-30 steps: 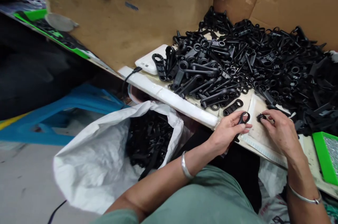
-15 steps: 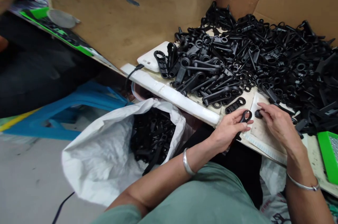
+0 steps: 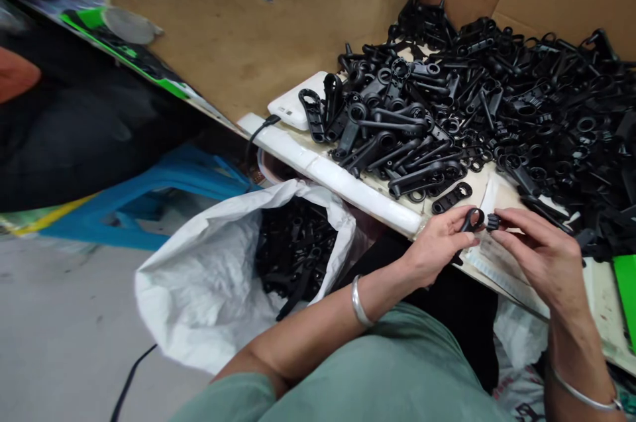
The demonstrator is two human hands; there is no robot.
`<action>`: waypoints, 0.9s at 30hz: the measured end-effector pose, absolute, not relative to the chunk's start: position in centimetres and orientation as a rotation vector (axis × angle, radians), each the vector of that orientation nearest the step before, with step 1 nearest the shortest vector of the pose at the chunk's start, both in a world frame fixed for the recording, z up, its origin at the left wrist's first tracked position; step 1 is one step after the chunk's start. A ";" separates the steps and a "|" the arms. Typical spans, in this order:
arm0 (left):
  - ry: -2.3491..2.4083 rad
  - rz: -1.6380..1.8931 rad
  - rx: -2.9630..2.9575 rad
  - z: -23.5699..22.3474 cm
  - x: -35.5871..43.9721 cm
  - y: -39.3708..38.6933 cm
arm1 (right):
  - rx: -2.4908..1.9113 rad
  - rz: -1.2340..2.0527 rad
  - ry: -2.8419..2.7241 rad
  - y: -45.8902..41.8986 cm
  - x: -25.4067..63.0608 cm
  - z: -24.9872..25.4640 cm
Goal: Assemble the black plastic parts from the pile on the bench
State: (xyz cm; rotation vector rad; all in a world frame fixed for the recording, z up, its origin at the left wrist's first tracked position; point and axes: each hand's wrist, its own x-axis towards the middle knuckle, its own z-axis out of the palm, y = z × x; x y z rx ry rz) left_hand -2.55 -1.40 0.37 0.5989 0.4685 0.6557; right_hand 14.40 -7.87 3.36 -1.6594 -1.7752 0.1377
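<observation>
At the table's front edge, my left hand (image 3: 440,243) is closed on a black plastic handle (image 3: 472,219) with a ring-shaped end. The ring sticks up past my fingertips, and part of the shaft is hidden by the hand. My right hand (image 3: 539,246) pinches a small black toothed plastic ring (image 3: 493,221) between thumb and fingers. This toothed piece is right beside the handle's ring; whether they touch I cannot tell. A loose flat black piece with round openings (image 3: 452,198) lies on the table just beyond my left hand.
A heap of black plastic parts (image 3: 521,104) covers the table's back and right. A white box with a cable (image 3: 293,104) sits near the board. Below the edge, a white sack (image 3: 199,303) holds more black parts. A blue stool (image 3: 114,210) stands left, near a person's dark clothing (image 3: 89,124).
My right hand has brought the small toothed ring leftward, up beside the handle's ring. My left hand keeps its hold. The whole view has shifted slightly.
</observation>
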 end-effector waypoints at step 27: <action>0.522 0.651 2.028 1.5 -4.7 -2.0 | -1.682 0.762 -1.226 -10.7 12.1 1.2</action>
